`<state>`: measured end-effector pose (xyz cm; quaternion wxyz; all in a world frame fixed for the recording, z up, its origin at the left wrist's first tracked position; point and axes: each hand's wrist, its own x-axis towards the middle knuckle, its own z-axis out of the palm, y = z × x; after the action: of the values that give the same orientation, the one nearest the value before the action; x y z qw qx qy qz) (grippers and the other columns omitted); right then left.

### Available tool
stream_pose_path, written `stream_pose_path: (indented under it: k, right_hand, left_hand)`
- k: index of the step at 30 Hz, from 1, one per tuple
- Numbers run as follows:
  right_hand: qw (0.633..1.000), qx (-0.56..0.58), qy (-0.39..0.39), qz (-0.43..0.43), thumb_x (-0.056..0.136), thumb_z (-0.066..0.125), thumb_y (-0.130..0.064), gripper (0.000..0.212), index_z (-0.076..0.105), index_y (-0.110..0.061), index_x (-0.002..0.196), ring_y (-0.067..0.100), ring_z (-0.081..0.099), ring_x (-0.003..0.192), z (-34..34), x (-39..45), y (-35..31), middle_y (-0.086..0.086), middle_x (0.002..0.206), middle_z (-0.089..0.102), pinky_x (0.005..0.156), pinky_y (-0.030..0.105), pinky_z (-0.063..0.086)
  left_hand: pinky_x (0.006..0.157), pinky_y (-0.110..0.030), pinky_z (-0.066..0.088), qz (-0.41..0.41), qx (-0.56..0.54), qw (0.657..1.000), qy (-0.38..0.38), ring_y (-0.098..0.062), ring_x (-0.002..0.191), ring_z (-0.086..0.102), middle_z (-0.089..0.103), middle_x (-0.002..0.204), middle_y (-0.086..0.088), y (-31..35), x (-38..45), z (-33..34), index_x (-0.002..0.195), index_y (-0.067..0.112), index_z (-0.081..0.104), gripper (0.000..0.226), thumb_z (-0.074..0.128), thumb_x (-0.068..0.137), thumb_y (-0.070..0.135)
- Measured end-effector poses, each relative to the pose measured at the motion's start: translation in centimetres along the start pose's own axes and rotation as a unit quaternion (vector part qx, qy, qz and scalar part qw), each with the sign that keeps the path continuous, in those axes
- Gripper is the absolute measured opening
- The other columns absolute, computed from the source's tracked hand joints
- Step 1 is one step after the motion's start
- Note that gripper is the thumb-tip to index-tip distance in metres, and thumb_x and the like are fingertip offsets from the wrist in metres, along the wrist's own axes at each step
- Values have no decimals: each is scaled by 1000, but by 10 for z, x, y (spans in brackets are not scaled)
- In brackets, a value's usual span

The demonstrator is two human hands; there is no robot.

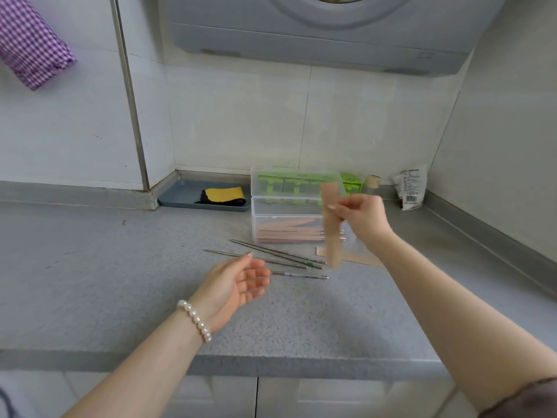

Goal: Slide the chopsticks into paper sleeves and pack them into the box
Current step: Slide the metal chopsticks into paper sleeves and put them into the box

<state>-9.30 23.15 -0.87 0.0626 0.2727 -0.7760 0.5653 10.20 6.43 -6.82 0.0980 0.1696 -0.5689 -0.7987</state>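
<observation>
Tray: a grey tray (180, 197) is sitting at the table's (90, 282) back wall, carrying a yellow-and-black sponge (223, 195).
Left hand: the left hand (238, 283) is hovering palm-up over the table, fingers (259, 273) relaxed and holding nothing.
Chopsticks: loose metal chopsticks (277, 254) are lying on the table at the left hand's 2 o'clock.
Box: the clear plastic box (286, 220) is standing open at 12 o'clock from the chopsticks, with sleeved chopsticks (286, 233) lying inside.
Right hand: the right hand (361, 218) is pinching an upright paper sleeve (331, 224) in front of the box.
Spare sleeve: a spare sleeve (355, 258) is lying flat at the hand's 6 o'clock.
</observation>
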Motion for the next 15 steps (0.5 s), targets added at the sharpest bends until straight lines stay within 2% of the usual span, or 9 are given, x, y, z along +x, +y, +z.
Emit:
stream_pose_path:
  k: [1,3,4,6,8,10,12,13,15]
  right_hand:
    - [986,124,-92,65,76,71,-6,10,67,-9,67,17,59,63,2,-8,-19,3,67,65,67,29,50]
    - [929,266,-237,96,69,69,-2,8,64,-8,65,20,66,70,12,-24,-35,6,71,68,73,31,55]
    - [905,299,-289,87,66,69,-2,8,62,-4,70,21,68,72,20,-33,-36,7,73,70,73,31,57]
    - [875,316,-363,61,63,74,-8,31,59,2,88,21,68,78,35,-48,-38,8,81,72,74,29,55]
    - [849,308,-424,65,62,79,-16,47,59,5,100,19,65,82,46,-58,-37,5,88,72,75,27,51]
    - [830,302,-462,80,62,80,-17,49,63,1,104,19,63,84,52,-62,-36,2,90,72,78,25,51]
    - [828,286,-476,82,66,76,-10,26,73,-12,92,23,59,91,54,-62,-34,7,100,67,86,27,49]
    - [828,284,-476,79,71,69,-7,20,75,-18,86,25,57,99,53,-60,-31,11,106,64,90,29,48]
    - [837,299,-446,100,78,62,-5,18,74,-18,82,26,57,106,48,-51,-24,10,108,65,94,35,46]
  left_hand:
    - [81,-34,51,12,-7,1000,0,-22,87,63,66,94,-13,1,1,2,102,0,59,30,48,91,27]
    - [87,-37,48,22,-25,999,-21,-24,93,62,66,96,-12,5,0,7,102,2,60,40,52,84,37]
    - [90,-38,47,17,-34,998,-49,-25,94,62,67,97,-13,6,-2,12,102,3,61,47,52,81,44]
    - [90,-41,49,-4,-39,992,-120,-29,93,62,66,95,-17,10,-8,21,100,2,62,58,46,79,53]
    - [80,-39,55,-26,-35,987,-157,-27,78,65,67,86,-18,10,-13,27,94,1,66,63,44,79,57]
    - [58,-30,57,-49,-46,983,-170,-16,55,60,63,71,-9,11,-17,28,83,4,66,50,49,79,51]
    - [40,-18,41,-60,-66,978,-190,-7,40,43,52,61,-2,12,-19,23,75,9,62,32,51,82,38]
    - [36,-15,33,-66,-79,975,-198,-5,37,38,48,57,-1,11,-18,19,74,9,60,26,56,81,34]
    - [32,-14,27,-70,-116,971,-195,-4,34,34,44,52,0,11,-14,10,74,6,56,27,71,72,27]
